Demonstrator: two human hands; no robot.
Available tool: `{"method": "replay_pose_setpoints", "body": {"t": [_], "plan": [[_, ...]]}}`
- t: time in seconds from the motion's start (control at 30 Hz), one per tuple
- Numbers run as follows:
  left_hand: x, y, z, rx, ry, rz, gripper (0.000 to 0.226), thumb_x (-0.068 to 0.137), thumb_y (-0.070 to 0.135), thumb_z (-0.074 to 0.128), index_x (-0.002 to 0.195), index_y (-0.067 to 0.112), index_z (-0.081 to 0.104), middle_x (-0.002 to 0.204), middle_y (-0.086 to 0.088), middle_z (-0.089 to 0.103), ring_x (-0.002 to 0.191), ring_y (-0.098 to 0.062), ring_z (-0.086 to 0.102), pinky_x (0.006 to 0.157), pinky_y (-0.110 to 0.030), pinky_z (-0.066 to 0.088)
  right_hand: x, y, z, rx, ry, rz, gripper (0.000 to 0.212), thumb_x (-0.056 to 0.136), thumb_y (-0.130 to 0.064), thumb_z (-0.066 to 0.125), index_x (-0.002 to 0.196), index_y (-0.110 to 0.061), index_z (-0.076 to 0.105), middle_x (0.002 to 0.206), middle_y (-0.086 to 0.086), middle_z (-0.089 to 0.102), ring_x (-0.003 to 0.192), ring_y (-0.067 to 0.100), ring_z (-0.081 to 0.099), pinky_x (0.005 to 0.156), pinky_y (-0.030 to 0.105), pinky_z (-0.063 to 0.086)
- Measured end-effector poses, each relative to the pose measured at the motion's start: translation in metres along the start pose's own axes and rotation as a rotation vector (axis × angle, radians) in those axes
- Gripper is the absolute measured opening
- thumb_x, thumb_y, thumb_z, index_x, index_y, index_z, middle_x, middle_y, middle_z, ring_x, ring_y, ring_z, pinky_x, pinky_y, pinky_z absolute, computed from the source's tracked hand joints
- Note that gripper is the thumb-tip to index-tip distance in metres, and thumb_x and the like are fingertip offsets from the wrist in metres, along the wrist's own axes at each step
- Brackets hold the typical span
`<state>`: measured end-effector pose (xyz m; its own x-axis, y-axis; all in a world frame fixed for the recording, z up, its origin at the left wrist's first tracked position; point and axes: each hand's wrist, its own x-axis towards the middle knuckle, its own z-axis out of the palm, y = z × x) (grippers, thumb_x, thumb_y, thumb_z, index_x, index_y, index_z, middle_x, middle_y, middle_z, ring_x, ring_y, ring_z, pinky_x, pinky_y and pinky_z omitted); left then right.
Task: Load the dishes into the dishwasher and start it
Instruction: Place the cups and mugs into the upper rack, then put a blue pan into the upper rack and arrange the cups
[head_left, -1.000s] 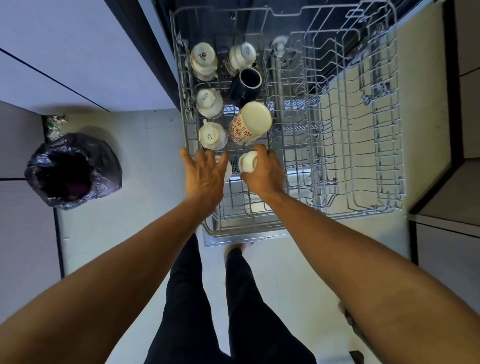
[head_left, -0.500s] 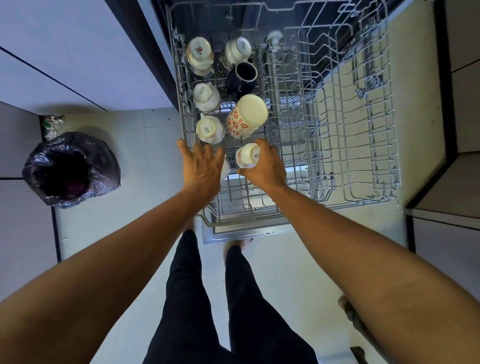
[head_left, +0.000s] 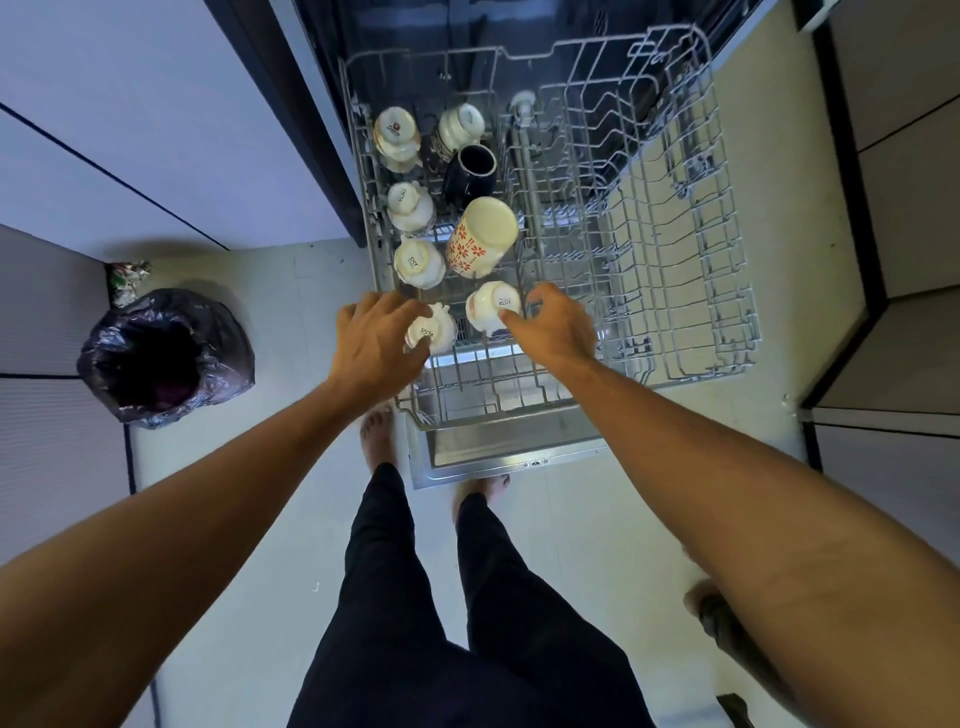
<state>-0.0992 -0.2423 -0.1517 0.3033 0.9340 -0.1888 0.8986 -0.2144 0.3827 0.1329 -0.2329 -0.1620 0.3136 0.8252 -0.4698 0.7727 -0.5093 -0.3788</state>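
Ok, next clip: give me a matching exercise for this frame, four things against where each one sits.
Things
1. dark navy ceramic mug
2. tall cream mug with red flower print
3. crumpled black plastic bin bag
4. small white ceramic cup nearest the person

Places
A. on the floor, left of the wire dishwasher rack
B. under the fingers of the left hand
C. in the rack, just beyond the flower-print mug
D. in the rack, tilted, plain base towards the camera

Pairs: 1-C, 2-D, 3-A, 4-B
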Motion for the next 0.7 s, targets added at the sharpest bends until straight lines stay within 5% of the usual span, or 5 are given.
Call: {"method": "replay_pose_setpoints", "body": {"t": [0.17, 0.33, 0.7], "plan": [[-0.038, -0.029, -0.037, -0.199, 0.148, -0.129, 0.026, 0.087, 0.020, 0.067, 0.113, 0.016, 0.067, 0.110, -0.010, 0.067, 0.101, -0.033, 0.059, 0.087, -0.041, 0.044, -0.018, -0.019, -0.029, -0.027, 0.018, -0.062, 0.030, 0.086, -0.047, 0.068, 0.104, -0.022, 0.070, 0.103, 0.002, 0.072, 0.093, 0.026, 0.066, 0.076, 0.034, 0.054], [-0.079, -0.073, -0.073, -0.356, 0.231, -0.435, 0.020, 0.087, 0.019, 0.065, 0.107, 0.017, 0.068, 0.099, -0.001, 0.067, 0.076, -0.017, 0.062, 0.078, -0.029, 0.046, -0.039, -0.056, -0.036, 0.011, 0.079, -0.153, 0.019, 0.084, -0.047, 0.068, 0.088, -0.028, 0.065, 0.091, -0.004, 0.070, 0.085, 0.022, 0.065, 0.066, 0.028, 0.045], [-0.139, -0.219, -0.153, -0.382, 0.293, -0.530, 0.021, 0.081, 0.027, 0.057, 0.093, 0.024, 0.074, 0.093, 0.002, 0.076, 0.091, -0.022, 0.070, 0.081, -0.031, 0.050, -0.085, -0.209, -0.002, -0.048, 0.111, -0.343, 0.021, 0.087, -0.047, 0.062, 0.079, -0.028, 0.067, 0.072, -0.008, 0.067, 0.077, 0.023, 0.066, 0.066, 0.030, 0.049]]}}
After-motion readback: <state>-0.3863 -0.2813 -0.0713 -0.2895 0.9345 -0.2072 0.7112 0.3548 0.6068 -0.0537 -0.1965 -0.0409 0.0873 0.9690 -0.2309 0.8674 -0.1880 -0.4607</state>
